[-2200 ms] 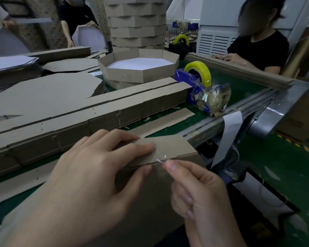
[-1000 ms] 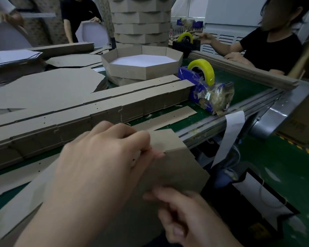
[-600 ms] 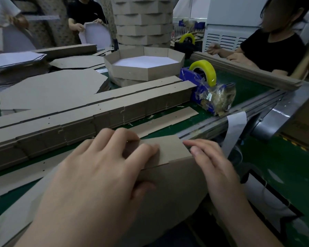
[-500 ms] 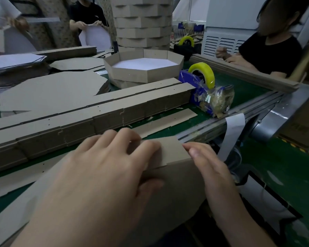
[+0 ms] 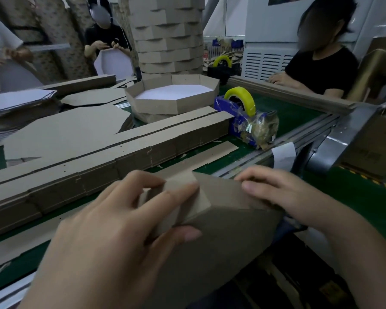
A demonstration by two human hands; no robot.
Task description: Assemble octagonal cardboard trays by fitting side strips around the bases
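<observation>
Since a moment ago the right hand [image 5: 283, 195] has slid along the side strip [image 5: 221, 192] to pinch its next panel, while the left hand [image 5: 120, 230] grips the folded corner against the base [image 5: 221, 244] at the near edge of the table [image 5: 294, 117]; keep each crease square on a base corner.

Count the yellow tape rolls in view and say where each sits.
2. One roll sits on the blue dispenser, nearer the camera. The second roll is on the black dispenser farther back. More may be hidden.
</observation>
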